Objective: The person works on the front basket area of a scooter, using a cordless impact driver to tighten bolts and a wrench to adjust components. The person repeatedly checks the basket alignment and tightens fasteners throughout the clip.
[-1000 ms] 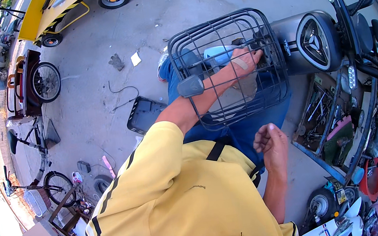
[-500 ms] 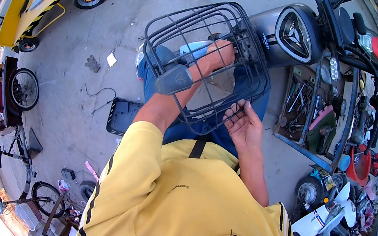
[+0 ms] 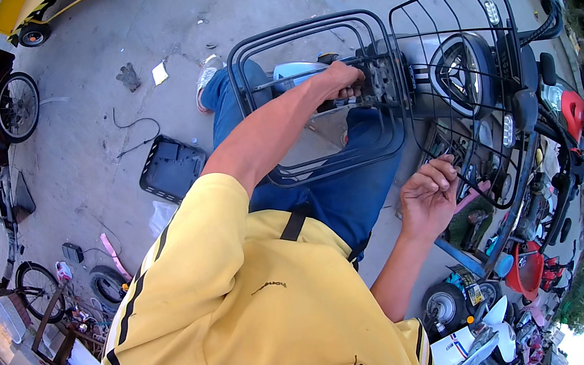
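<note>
Wire lid (image 3: 451, 31) swung open, right hand (image 3: 427, 195) half-curled, left hand (image 3: 343, 80) grip unclear, concrete floor (image 3: 158, 26), tool stand (image 3: 464, 257)

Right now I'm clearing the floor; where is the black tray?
In the head view, the black tray lies on the ground, left of the blue jeans and wire basket.

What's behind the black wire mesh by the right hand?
Behind the wire mesh: the scooter's grey front, its oval emblem and, lower down, part of a tool rack. The wires hide thin strips; the right hand covers some of the rack.
</note>
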### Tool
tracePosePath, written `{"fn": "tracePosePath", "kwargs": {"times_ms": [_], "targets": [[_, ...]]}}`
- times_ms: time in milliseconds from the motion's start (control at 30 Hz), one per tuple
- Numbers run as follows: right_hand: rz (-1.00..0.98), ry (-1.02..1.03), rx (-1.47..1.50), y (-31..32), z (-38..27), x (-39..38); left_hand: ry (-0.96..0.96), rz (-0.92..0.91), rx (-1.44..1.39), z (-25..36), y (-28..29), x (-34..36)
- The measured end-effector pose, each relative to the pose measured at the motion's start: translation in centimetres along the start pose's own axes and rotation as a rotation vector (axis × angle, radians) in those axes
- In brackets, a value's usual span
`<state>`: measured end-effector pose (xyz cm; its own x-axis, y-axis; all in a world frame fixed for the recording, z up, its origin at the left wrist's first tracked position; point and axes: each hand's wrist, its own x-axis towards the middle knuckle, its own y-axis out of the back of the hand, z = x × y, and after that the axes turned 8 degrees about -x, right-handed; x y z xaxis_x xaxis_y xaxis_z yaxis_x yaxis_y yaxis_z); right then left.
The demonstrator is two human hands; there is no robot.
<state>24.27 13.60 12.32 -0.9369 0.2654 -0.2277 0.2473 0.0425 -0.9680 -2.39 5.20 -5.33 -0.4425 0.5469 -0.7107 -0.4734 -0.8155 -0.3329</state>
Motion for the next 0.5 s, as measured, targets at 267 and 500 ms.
{"fn": "tracePosePath", "kwargs": {"times_ms": [267,500], "targets": [[-0.002,0.163,-0.182,-0.5,-0.9,0.8,-0.716,0.225,0.866,-3.3,0.8,2.9],[0.132,0.345,-0.904,0.0,2.1,3.0,-0.896,0.321,1.287,-3.9,-0.6,-1.6]]}}
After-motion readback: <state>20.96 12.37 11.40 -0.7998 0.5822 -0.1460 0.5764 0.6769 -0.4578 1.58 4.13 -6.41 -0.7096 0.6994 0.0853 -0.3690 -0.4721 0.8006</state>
